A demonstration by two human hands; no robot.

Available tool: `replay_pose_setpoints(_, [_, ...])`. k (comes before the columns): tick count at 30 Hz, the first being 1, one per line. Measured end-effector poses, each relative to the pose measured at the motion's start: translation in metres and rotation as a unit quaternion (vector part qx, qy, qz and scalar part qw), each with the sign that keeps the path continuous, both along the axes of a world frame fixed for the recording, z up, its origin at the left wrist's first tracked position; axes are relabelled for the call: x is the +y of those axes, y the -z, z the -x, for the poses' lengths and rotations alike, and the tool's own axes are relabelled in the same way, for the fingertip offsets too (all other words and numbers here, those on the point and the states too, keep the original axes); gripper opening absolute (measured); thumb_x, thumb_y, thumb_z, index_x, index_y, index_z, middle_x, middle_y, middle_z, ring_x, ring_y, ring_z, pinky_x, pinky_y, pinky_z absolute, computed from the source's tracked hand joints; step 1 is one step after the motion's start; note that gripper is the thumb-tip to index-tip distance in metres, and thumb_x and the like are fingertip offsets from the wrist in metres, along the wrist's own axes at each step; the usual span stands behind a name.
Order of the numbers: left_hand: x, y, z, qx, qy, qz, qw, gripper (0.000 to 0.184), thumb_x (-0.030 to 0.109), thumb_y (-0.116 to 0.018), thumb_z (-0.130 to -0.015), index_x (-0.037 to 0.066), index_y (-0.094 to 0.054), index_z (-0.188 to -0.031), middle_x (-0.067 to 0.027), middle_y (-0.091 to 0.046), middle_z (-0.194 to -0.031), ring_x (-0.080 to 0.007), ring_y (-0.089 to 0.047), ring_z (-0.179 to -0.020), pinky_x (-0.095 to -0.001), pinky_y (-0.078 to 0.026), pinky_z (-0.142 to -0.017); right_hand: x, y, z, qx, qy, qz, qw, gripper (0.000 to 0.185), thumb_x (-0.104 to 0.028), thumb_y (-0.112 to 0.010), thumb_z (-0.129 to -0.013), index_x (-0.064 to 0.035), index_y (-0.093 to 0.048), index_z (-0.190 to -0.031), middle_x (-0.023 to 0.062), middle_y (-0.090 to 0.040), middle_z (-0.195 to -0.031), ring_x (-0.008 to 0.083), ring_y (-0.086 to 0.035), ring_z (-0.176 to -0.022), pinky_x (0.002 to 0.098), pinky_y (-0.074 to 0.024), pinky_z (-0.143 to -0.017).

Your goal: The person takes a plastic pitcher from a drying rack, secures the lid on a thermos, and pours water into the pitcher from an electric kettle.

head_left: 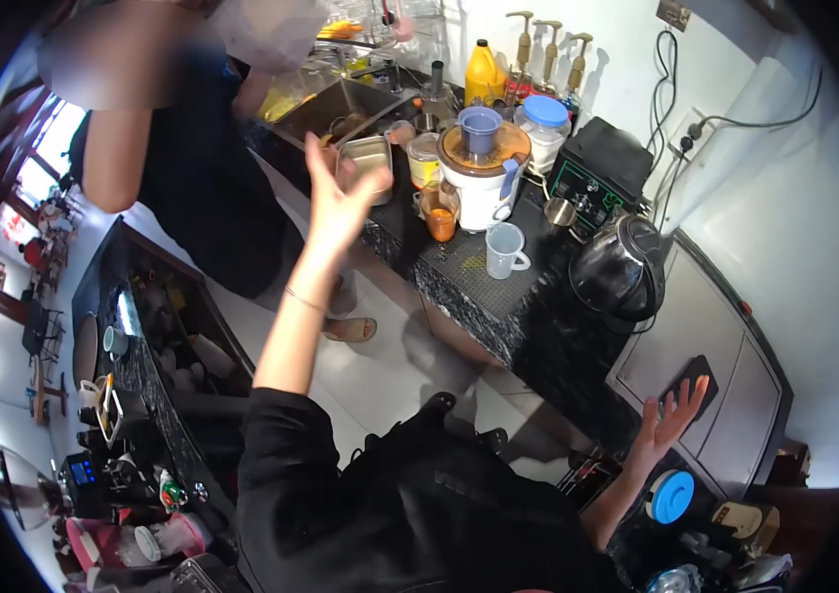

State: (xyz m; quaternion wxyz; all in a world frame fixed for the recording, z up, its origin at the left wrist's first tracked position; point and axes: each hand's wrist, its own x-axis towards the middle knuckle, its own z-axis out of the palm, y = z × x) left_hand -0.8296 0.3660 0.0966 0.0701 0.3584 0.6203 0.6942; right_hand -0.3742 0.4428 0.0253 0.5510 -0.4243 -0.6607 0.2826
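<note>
My left hand (338, 203) is raised over the counter edge, fingers and thumb spread. Directly beyond it is a rectangular metal container (368, 156); whether the hand touches it I cannot tell. To the right, my right hand (664, 423) has its fingers spread, palm up, beside a black phone-like slab (691, 381) over the steel panel. Near the middle of the counter stands a white juicer (484, 188) with an orange-brown top. An amber-coloured jug (439, 212) stands at its front, and a clear measuring jug (505, 249) sits on the drip mat (474, 277).
Another person in dark clothes (212, 188) stands at left by the sink (340, 104). A black kettle (619, 265), a black machine (592, 178), a yellow bottle (483, 74) and pump dispensers (550, 49) line the counter. A blue lid (671, 496) is at lower right.
</note>
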Motion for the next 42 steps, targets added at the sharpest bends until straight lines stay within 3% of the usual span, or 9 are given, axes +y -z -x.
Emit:
replay_pose_setpoints(6, [-0.03, 0.137, -0.069, -0.103, 0.021, 0.212, 0.971, 0.094, 0.011, -0.071, -0.074, 0.006, -0.009, -0.144, -0.0276, -0.021, -0.138, -0.0334, -0.048, -0.113, -0.0388, -0.049, -0.084, 0.014, 0.011, -0.015, 0.074, -0.003, 0.056, 0.996, 0.07, -0.013, -0.059, -0.082, -0.0089, -0.024, -0.142, 0.0129, -0.022, -0.147, 0.0372, -0.027, -0.132, 0.0526, -0.0236, -0.104])
replay_pose_setpoints(17, [-0.063, 0.161, -0.093, -0.167, -0.023, 0.23, 0.959, 0.074, 0.013, -0.067, -0.077, 0.003, -0.027, -0.139, -0.0205, -0.027, -0.136, -0.0288, -0.052, -0.108, -0.0344, -0.047, -0.086, 0.045, 0.019, 0.025, -0.022, -0.042, 0.061, 0.997, 0.068, -0.018, -0.061, -0.082, -0.0095, -0.029, -0.141, 0.0119, -0.027, -0.145, 0.0373, -0.029, -0.13, 0.0542, -0.0247, -0.102])
replay_pose_setpoints(21, [-0.065, 0.169, -0.098, -0.198, -0.002, 0.207, 0.958, 0.067, 0.013, -0.066, -0.078, 0.002, -0.034, -0.135, -0.0189, -0.034, -0.131, -0.0254, -0.053, -0.106, -0.0327, -0.047, -0.085, 0.1, 0.07, 0.014, -0.087, 0.042, 0.062, 0.993, 0.068, -0.017, -0.064, -0.079, -0.0079, -0.033, -0.138, 0.0152, -0.038, -0.138, 0.0313, -0.04, -0.123, 0.0431, -0.0339, -0.099])
replay_pose_setpoints(29, [-0.051, 0.17, -0.114, -0.257, 0.044, 0.211, 0.942, 0.056, 0.004, -0.06, -0.082, 0.002, -0.038, -0.133, -0.0091, -0.055, -0.105, -0.0107, -0.052, -0.077, -0.0209, -0.042, -0.074, 0.103, 0.092, 0.062, -0.017, -0.043, 0.211, 0.976, 0.05, -0.007, -0.064, -0.077, -0.0076, -0.046, -0.123, 0.0063, -0.059, -0.091, 0.0152, -0.055, -0.079, 0.0257, -0.0444, -0.076])
replay_pose_setpoints(32, [-0.05, 0.174, -0.102, -0.264, 0.095, 0.21, 0.937, 0.052, 0.004, -0.059, -0.082, 0.002, -0.04, -0.131, -0.0086, -0.056, -0.104, -0.0113, -0.052, -0.08, -0.021, -0.042, -0.075, 0.105, 0.084, 0.065, -0.003, 0.126, 0.146, 0.981, 0.044, -0.004, -0.063, -0.074, -0.0072, -0.051, -0.117, 0.0065, -0.059, -0.09, 0.0158, -0.055, -0.078, 0.0252, -0.0439, -0.075])
replay_pose_setpoints(34, [-0.048, 0.177, -0.091, -0.276, 0.114, 0.199, 0.934, 0.049, 0.003, -0.058, -0.083, 0.002, -0.043, -0.129, -0.0081, -0.057, -0.103, -0.0118, -0.053, -0.083, -0.021, -0.042, -0.077, 0.126, 0.09, 0.054, -0.016, 0.278, -0.047, 0.959, 0.041, -0.004, -0.062, -0.069, -0.0086, -0.053, -0.109, 0.0059, -0.058, -0.081, 0.0178, -0.056, -0.077, 0.0268, -0.0449, -0.072])
replay_pose_setpoints(36, [-0.047, 0.175, -0.081, -0.258, 0.139, 0.218, 0.931, 0.046, 0.003, -0.058, -0.083, 0.001, -0.044, -0.128, -0.0082, -0.057, -0.103, -0.0123, -0.053, -0.085, -0.0213, -0.042, -0.078, 0.149, 0.091, 0.048, -0.148, 0.296, -0.087, 0.94, 0.042, -0.005, -0.062, -0.065, -0.0056, -0.053, -0.106, 0.0075, -0.058, -0.083, 0.0167, -0.054, -0.075, 0.0265, -0.0437, -0.068])
replay_pose_setpoints(39, [-0.035, 0.179, -0.074, -0.216, 0.189, 0.242, 0.927, 0.04, 0.002, -0.056, -0.084, 0.001, -0.049, -0.124, -0.0086, -0.058, -0.104, -0.0138, -0.054, -0.089, -0.0222, -0.042, -0.08, 0.161, 0.093, 0.059, -0.011, 0.126, 0.143, 0.982, 0.032, -0.004, -0.061, -0.064, -0.0015, -0.058, -0.096, 0.0075, -0.06, -0.077, 0.0155, -0.053, -0.068, 0.0248, -0.0428, -0.064])
replay_pose_setpoints(42, [-0.023, 0.196, -0.073, -0.224, 0.247, 0.226, 0.915, 0.036, 0.002, -0.057, -0.084, 0.0, -0.052, -0.12, -0.0097, -0.06, -0.105, -0.0154, -0.055, -0.093, -0.0227, -0.042, -0.083, 0.17, 0.088, 0.062, 0.024, 0.099, 0.187, 0.977, 0.025, -0.001, -0.058, -0.064, -0.001, -0.059, -0.089, 0.0067, -0.059, -0.072, 0.0141, -0.052, -0.065, 0.0228, -0.0413, -0.063])
